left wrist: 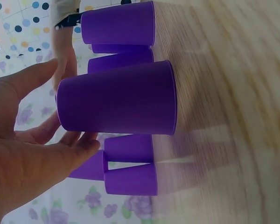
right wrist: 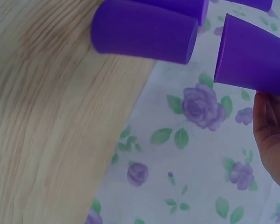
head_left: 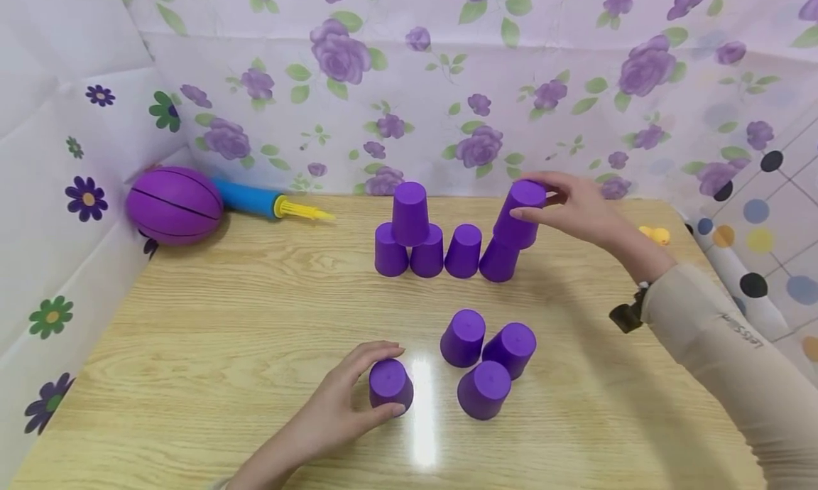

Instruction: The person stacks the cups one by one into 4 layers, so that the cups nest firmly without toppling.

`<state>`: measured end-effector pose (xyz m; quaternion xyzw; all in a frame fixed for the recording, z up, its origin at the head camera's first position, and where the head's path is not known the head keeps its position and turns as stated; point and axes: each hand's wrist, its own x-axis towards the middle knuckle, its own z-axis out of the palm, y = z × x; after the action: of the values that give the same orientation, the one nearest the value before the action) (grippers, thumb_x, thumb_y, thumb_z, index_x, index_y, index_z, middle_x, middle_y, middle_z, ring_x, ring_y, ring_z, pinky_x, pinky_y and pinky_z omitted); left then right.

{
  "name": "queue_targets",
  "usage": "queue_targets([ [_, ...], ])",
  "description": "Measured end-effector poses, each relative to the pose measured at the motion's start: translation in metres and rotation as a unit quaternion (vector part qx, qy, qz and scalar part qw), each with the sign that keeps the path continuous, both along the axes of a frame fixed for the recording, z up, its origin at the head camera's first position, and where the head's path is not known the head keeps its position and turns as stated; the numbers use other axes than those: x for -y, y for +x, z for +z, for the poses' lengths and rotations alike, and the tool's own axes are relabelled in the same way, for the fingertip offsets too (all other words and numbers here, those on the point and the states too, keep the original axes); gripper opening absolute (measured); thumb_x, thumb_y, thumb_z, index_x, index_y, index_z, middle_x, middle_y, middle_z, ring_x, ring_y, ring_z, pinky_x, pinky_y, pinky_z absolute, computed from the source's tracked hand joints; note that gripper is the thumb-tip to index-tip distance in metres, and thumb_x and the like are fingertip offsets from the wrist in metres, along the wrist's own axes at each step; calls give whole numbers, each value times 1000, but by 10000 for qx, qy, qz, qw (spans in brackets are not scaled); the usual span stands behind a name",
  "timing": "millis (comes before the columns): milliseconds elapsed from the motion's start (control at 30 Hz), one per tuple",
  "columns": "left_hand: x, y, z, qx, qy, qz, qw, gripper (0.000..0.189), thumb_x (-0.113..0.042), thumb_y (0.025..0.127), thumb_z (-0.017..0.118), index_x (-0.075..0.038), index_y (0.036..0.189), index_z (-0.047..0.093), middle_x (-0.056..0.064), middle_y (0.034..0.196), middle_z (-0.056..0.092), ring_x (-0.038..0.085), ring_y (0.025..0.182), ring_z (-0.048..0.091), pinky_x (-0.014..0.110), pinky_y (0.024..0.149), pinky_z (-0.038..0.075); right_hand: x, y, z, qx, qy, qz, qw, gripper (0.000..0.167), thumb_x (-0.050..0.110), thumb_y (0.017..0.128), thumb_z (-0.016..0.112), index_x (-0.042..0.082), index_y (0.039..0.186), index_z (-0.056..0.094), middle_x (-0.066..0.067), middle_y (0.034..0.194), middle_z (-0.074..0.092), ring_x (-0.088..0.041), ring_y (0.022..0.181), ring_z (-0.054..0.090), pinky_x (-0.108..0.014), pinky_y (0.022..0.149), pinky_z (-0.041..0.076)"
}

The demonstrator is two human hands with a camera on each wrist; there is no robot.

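While right fingers (head_left: 551, 180) pinch raised cup (head_left: 519, 226) | left fingers (head_left: 380, 415) curl round lower cup (head_left: 390, 383), perhaps loosely

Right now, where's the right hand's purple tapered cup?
In the head view, that cup is right of centre, held by the right hand above the back row's rightmost purple cup.

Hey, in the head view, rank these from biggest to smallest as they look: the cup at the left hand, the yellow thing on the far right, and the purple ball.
1. Purple ball
2. Cup at the left hand
3. Yellow thing on the far right
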<state>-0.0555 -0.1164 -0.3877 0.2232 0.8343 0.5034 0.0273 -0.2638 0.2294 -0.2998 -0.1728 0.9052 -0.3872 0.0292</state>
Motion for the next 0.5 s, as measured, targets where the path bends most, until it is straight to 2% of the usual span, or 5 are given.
queue_targets([
  [100,-4,4,-1,-322,-172,40,9993,58,-9,70,81,-13,122,56,1,128,54,22,120,50,37,100,45,11,-4,-6,126,-273,4,9995,58,40,78,74,19,128,56,-4,119,60,-22,101,62,-28,79,54],
  [233,-11,8,-1,-466,-286,281,9981,54,-1,67,81,-13,114,58,1,123,56,23,114,55,36,95,49,29,-10,-16,273,-620,34,9977,57,44,78,73,23,128,55,-2,120,60,-20,104,60,-35,87,51],
  [367,-14,7,1,-21,-220,585,9980,53,3,67,80,-13,113,58,2,116,59,22,111,57,37,96,48,47,-14,-23,421,-1070,111,9933,57,43,78,73,23,128,54,0,123,57,-19,109,57,-36,91,50],
  [500,-11,1,2,749,35,624,9952,51,-2,69,80,-8,114,59,9,116,61,25,113,57,32,99,45,61,-17,-24,244,-1179,158,9926,59,43,77,74,21,129,55,1,125,56,-17,107,58,-34,91,50],
])
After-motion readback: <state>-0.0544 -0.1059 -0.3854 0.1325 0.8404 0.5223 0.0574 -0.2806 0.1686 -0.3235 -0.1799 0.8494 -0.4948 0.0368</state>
